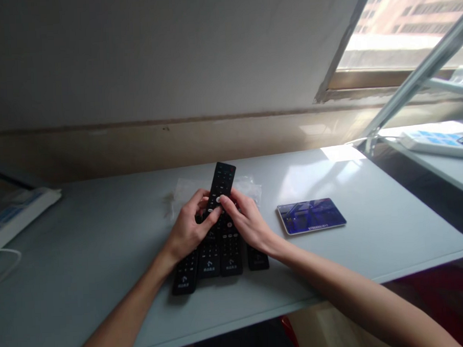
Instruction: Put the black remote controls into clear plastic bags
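A black remote control [223, 178] is held up between both hands, tilted with its button side towards me. My left hand [189, 224] grips its left edge, the thumb lying across the buttons. From the right, my right hand [249, 219] closes round it, thumb on the buttons by a white round key. Below the hands several more black remotes [231, 260] lie side by side on the table, their upper parts partly hidden by my hands. Clear plastic bags [184, 188] lie behind them.
A tablet-like device with a lit blue screen [312, 216] lies to the right on the grey table [372, 239]. White boxy objects stand at the far left [22, 213] and on the neighbouring table at right [437, 143]. A wall and window [394, 38] rise behind.
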`<action>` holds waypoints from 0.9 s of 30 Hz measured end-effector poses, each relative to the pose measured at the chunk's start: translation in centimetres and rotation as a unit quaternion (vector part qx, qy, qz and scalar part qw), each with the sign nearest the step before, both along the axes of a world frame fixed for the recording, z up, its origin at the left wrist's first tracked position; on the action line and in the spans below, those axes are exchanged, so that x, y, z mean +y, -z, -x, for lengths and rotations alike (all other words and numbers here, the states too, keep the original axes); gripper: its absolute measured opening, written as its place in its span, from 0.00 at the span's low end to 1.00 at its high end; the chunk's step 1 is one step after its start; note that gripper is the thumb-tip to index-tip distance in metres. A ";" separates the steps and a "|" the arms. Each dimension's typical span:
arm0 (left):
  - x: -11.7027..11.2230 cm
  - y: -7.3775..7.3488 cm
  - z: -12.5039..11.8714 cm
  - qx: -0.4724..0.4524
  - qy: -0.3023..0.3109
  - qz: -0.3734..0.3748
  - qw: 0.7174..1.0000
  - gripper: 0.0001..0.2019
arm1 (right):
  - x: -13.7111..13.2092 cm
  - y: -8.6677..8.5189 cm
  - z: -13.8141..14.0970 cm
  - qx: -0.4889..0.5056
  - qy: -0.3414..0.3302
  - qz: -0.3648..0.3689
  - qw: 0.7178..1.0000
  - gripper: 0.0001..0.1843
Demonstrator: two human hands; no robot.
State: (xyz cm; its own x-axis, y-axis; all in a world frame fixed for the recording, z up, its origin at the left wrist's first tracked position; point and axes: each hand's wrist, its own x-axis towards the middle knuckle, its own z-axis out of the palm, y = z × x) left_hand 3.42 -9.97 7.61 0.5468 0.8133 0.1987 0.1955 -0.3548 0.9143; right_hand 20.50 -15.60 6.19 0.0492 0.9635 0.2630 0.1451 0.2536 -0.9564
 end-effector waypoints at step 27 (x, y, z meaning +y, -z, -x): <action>-0.6 1.1 -0.5 0.086 -0.040 -0.073 0.993 0.14 | 0.9 -0.1 -0.6 0.021 -0.027 0.028 0.999 0.17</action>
